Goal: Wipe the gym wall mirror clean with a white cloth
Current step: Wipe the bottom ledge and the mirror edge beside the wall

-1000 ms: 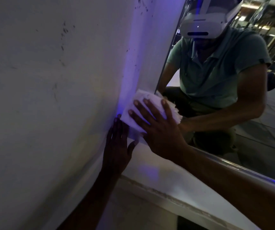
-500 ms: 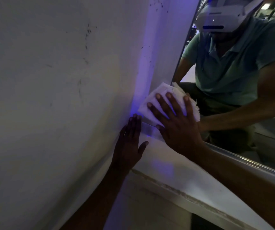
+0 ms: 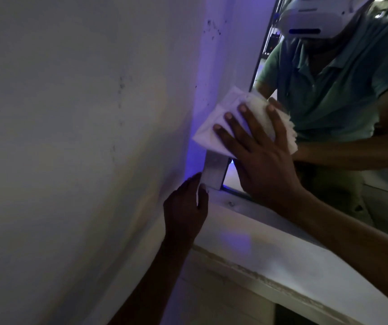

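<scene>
1. The white cloth [image 3: 244,123] is pressed flat against the lower left corner of the mirror [image 3: 328,95], where the glass meets the vertical edge of the frame; part of the cloth overlaps that edge onto the white wall [image 3: 71,137].
2. The cloth is held under the right hand [image 3: 262,158], whose fingers are spread straight over it, tips directed up and to the left; nothing is gripped or pinched.
3. The left hand [image 3: 184,207] is laid flat against the wall just below and left of the cloth, fingers straight, its tips touching the foot of the frame; nothing is held by it.
4. The cloth's long axis is seen to run diagonally, from lower left at the frame to upper right on the glass.
5. The unwiped glass is judged to lie up and to the right of the cloth, so the right hand is the nearer one for the coming stroke.
6. The ledge [image 3: 270,259] below the mirror's bottom edge is touched by neither hand.
</scene>
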